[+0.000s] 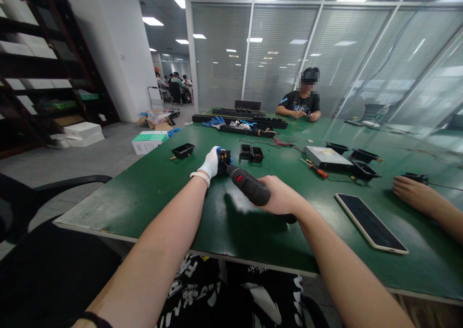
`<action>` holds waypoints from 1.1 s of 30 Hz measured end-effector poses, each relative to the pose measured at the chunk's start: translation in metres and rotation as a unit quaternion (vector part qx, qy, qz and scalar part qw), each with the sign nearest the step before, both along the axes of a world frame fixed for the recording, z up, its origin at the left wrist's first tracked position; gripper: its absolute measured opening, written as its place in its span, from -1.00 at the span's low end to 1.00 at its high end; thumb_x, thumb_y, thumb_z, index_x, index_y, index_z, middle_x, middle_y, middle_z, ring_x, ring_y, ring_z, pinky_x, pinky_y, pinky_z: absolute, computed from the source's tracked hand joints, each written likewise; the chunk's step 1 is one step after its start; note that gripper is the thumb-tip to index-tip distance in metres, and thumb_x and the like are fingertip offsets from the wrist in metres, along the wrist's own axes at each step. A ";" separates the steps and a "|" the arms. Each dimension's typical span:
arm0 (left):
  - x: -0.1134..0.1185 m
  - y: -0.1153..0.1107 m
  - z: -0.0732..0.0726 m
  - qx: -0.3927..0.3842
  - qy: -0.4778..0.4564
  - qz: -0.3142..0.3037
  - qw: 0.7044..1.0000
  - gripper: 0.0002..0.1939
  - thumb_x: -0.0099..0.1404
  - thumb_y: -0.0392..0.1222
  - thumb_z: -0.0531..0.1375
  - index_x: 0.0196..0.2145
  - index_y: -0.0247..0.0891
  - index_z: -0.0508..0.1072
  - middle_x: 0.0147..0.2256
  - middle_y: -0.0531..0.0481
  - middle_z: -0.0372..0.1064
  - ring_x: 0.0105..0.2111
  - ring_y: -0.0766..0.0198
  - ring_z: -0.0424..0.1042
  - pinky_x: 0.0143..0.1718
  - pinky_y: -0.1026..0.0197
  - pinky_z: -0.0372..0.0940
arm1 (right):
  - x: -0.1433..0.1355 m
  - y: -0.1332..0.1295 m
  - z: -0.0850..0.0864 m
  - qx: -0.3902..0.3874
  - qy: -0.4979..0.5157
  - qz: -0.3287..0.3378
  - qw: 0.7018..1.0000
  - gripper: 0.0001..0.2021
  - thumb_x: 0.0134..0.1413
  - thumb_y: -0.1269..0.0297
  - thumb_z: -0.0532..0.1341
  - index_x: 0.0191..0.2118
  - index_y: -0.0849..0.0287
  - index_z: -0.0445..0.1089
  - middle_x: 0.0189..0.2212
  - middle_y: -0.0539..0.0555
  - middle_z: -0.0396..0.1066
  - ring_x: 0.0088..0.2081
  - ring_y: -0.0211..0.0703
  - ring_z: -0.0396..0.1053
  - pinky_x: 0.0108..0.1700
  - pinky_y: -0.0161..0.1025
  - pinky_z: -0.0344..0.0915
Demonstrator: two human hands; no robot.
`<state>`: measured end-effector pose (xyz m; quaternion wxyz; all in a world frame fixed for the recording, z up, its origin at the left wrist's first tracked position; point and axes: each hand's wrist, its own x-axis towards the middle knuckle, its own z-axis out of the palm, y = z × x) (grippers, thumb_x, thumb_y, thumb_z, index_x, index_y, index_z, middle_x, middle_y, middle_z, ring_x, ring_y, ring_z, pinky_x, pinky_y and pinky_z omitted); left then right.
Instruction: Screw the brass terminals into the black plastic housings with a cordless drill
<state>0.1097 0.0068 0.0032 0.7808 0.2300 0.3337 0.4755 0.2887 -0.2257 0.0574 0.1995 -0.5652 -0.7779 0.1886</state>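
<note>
My left hand (pixel 211 163), in a white glove with blue on the fingers, grips a small black socket module (pixel 224 160) with brass-coloured parts above the green table (pixel 173 212). My right hand (pixel 277 195) is wrapped round a dark power drill (pixel 249 184) with a red mark on its side. The drill points up and left, its tip at the face of the module; whether it touches cannot be made out. Just right of the module, two similar black modules (pixel 251 153) lie side by side. A black frame (pixel 183 150) rests farther left.
A phone (pixel 372 222), a silver box (pixel 327 157), a red-handled screwdriver (pixel 318 170) and black housings (pixel 364 170) lie at right. Another person's hand (pixel 415 193) is at the right edge. Long black strips (pixel 242 120) lie behind; a person (pixel 302 101) sits across.
</note>
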 end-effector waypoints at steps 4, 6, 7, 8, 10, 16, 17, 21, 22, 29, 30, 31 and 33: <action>0.000 0.000 0.000 0.001 0.005 -0.002 1.000 -0.78 0.42 0.00 0.26 -0.21 -0.21 0.52 -0.54 -0.08 0.48 -0.62 0.05 0.53 -0.50 0.08 0.53 | 0.000 0.000 0.000 0.002 0.006 0.004 1.000 -0.83 -0.06 0.25 0.43 -0.40 0.13 0.44 -0.50 0.00 0.44 -0.45 -0.16 0.33 -0.37 -0.23 0.16; 0.000 0.000 0.000 0.006 0.006 -0.006 1.000 -0.79 0.43 -0.02 0.24 -0.22 -0.22 0.52 -0.54 -0.09 0.48 -0.61 0.05 0.53 -0.51 0.10 0.52 | 0.000 -0.001 0.000 0.001 0.011 0.005 1.000 -0.84 -0.06 0.26 0.43 -0.40 0.13 0.44 -0.50 0.00 0.45 -0.45 -0.16 0.33 -0.37 -0.23 0.16; -0.001 0.000 0.000 0.009 0.008 -0.008 1.000 -0.79 0.44 -0.03 0.22 -0.22 -0.22 0.52 -0.53 -0.10 0.49 -0.61 0.05 0.53 -0.51 0.10 0.52 | 0.001 -0.001 0.000 -0.002 0.015 0.003 1.000 -0.83 -0.06 0.27 0.43 -0.40 0.12 0.44 -0.51 0.00 0.45 -0.45 -0.16 0.34 -0.37 -0.24 0.17; -0.001 0.001 0.000 0.012 0.010 -0.010 1.000 -0.78 0.45 -0.04 0.20 -0.23 -0.23 0.52 -0.53 -0.12 0.50 -0.61 0.05 0.54 -0.52 0.11 0.51 | 0.001 -0.001 0.000 -0.006 0.018 0.000 1.000 -0.83 -0.06 0.27 0.44 -0.41 0.12 0.43 -0.51 0.00 0.45 -0.45 -0.15 0.34 -0.38 -0.24 0.17; 0.000 0.002 -0.001 0.017 0.020 -0.011 1.000 -0.77 0.46 -0.06 0.17 -0.25 -0.24 0.53 -0.52 -0.15 0.51 -0.60 0.04 0.54 -0.53 0.10 0.51 | 0.001 -0.001 -0.001 -0.017 0.026 -0.008 0.999 -0.81 -0.07 0.28 0.44 -0.42 0.12 0.41 -0.52 0.00 0.45 -0.45 -0.14 0.35 -0.39 -0.25 0.17; 0.000 0.005 -0.004 0.036 0.036 -0.010 0.999 -0.74 0.49 -0.06 0.13 -0.28 -0.23 0.52 -0.51 -0.15 0.51 -0.58 0.03 0.56 -0.49 0.09 0.53 | 0.001 0.000 -0.001 -0.015 0.026 -0.008 1.000 -0.81 -0.06 0.25 0.43 -0.43 0.12 0.40 -0.53 -0.01 0.42 -0.46 -0.16 0.33 -0.39 -0.24 0.16; 0.000 0.005 -0.004 0.037 0.036 -0.011 0.999 -0.73 0.50 -0.06 0.12 -0.28 -0.23 0.51 -0.51 -0.15 0.51 -0.58 0.03 0.56 -0.49 0.09 0.53 | 0.001 0.000 -0.001 -0.011 0.024 -0.007 1.000 -0.81 -0.06 0.25 0.42 -0.43 0.11 0.39 -0.54 -0.01 0.41 -0.46 -0.16 0.32 -0.39 -0.23 0.16; 0.000 0.006 -0.004 0.023 0.031 -0.005 0.999 -0.77 0.46 -0.05 0.18 -0.26 -0.23 0.52 -0.51 -0.14 0.51 -0.59 0.02 0.56 -0.48 0.08 0.53 | 0.000 -0.001 -0.001 -0.007 0.021 -0.002 1.000 -0.81 -0.05 0.24 0.40 -0.44 0.11 0.37 -0.53 0.00 0.40 -0.46 -0.16 0.32 -0.39 -0.22 0.14; 0.000 0.006 -0.004 0.021 0.028 -0.004 0.999 -0.78 0.45 -0.05 0.20 -0.26 -0.23 0.53 -0.51 -0.14 0.51 -0.58 0.02 0.56 -0.47 0.07 0.54 | 0.001 -0.001 -0.001 -0.007 0.024 0.002 1.000 -0.81 -0.05 0.23 0.40 -0.44 0.11 0.37 -0.53 0.00 0.40 -0.46 -0.16 0.33 -0.39 -0.22 0.14; 0.000 0.007 -0.005 0.025 0.030 -0.007 0.999 -0.76 0.47 -0.06 0.15 -0.27 -0.22 0.52 -0.51 -0.15 0.51 -0.58 0.02 0.56 -0.49 0.08 0.53 | 0.002 0.000 -0.002 0.002 0.023 0.005 1.000 -0.81 -0.04 0.23 0.41 -0.42 0.11 0.38 -0.52 -0.01 0.41 -0.46 -0.15 0.33 -0.37 -0.22 0.16; 0.000 0.007 -0.006 0.026 0.032 -0.006 0.999 -0.75 0.48 -0.05 0.14 -0.28 -0.22 0.51 -0.52 -0.15 0.50 -0.58 0.03 0.56 -0.49 0.09 0.53 | 0.002 0.000 -0.002 0.003 0.023 0.006 1.000 -0.82 -0.03 0.24 0.40 -0.42 0.11 0.38 -0.52 -0.01 0.41 -0.46 -0.16 0.33 -0.37 -0.22 0.15; 0.000 0.007 -0.006 0.027 0.033 -0.007 0.999 -0.74 0.49 -0.05 0.14 -0.28 -0.22 0.50 -0.52 -0.16 0.50 -0.58 0.03 0.56 -0.50 0.09 0.52 | 0.002 0.000 -0.001 0.004 0.023 0.008 1.000 -0.82 -0.03 0.24 0.40 -0.43 0.11 0.37 -0.53 0.00 0.41 -0.46 -0.16 0.33 -0.37 -0.22 0.15; 0.000 0.008 -0.006 0.027 0.033 -0.009 0.999 -0.73 0.50 -0.03 0.13 -0.28 -0.22 0.50 -0.52 -0.16 0.50 -0.59 0.03 0.55 -0.51 0.10 0.51 | 0.001 0.000 -0.001 0.003 0.026 0.010 1.000 -0.81 -0.02 0.24 0.40 -0.44 0.11 0.37 -0.53 0.00 0.41 -0.47 -0.17 0.31 -0.38 -0.22 0.15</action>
